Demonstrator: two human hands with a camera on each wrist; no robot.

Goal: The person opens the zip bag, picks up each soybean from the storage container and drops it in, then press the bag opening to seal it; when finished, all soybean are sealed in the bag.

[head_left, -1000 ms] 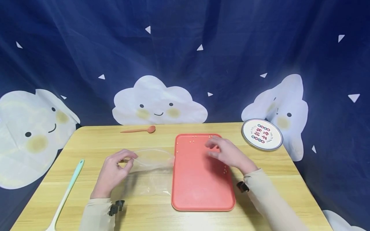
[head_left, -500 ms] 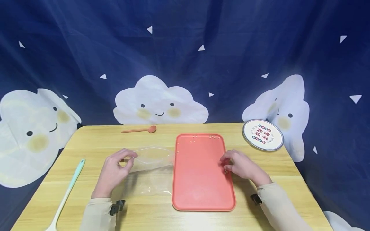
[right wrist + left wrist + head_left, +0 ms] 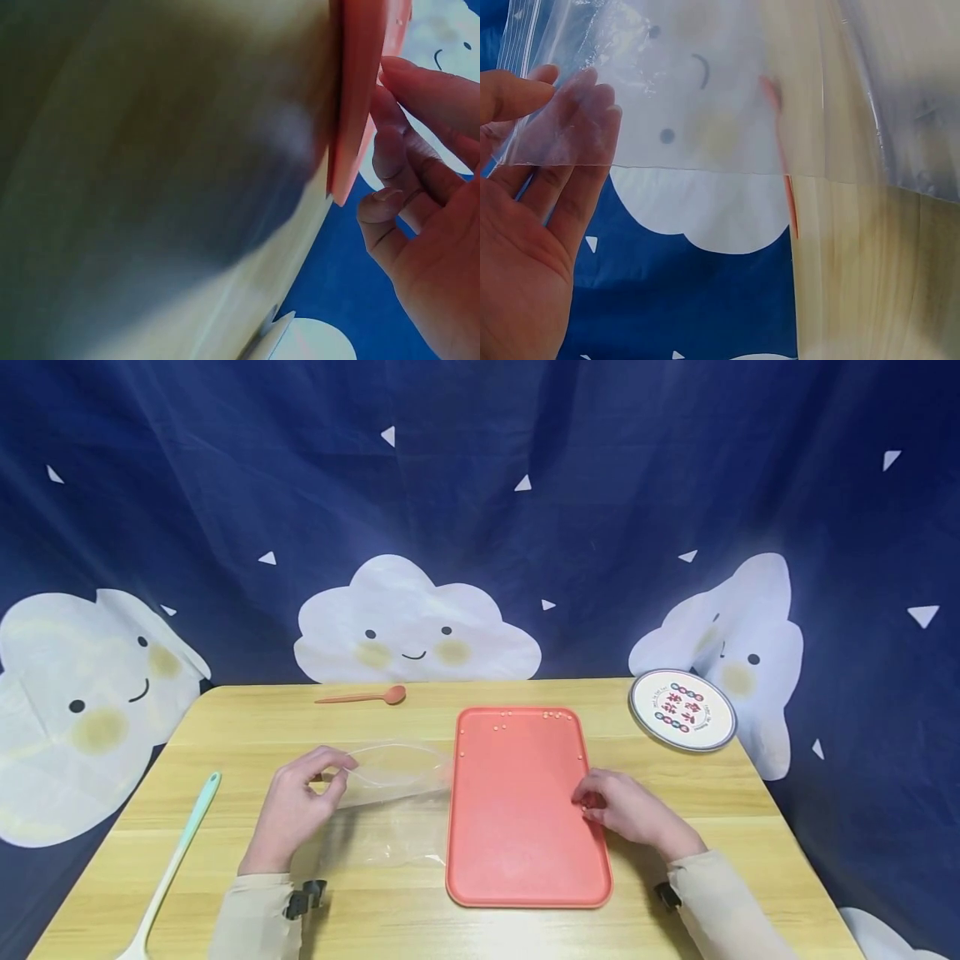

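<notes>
A clear zip bag [image 3: 397,827] lies left of the red tray [image 3: 517,827], its mouth spread open. My left hand [image 3: 300,802] pinches the bag's upper left edge between thumb and fingers; in the left wrist view, the fingers [image 3: 581,142] show through the clear plastic. At the tray's right rim, my right hand [image 3: 630,810] has its thumb and forefinger drawn together around a small pale yellow bean [image 3: 584,808]. Several similar beans [image 3: 555,716] lie along the tray's far edge. In the right wrist view, the fingertips of the right hand [image 3: 435,165] are at the tray's rim, partly hiding what they pinch.
An orange-brown spoon [image 3: 392,695] lies at the back of the wooden table [image 3: 375,927]. On the left is a long pale green-handled utensil [image 3: 180,852], cut off by the frame. A white plate with red lettering [image 3: 652,693] stands at the back right, before a blue cloud-print curtain [image 3: 585,485].
My right hand has moved from above the tray's far right part down to its right rim, closing over beans there. The left hand has stayed in place on the bag.
</notes>
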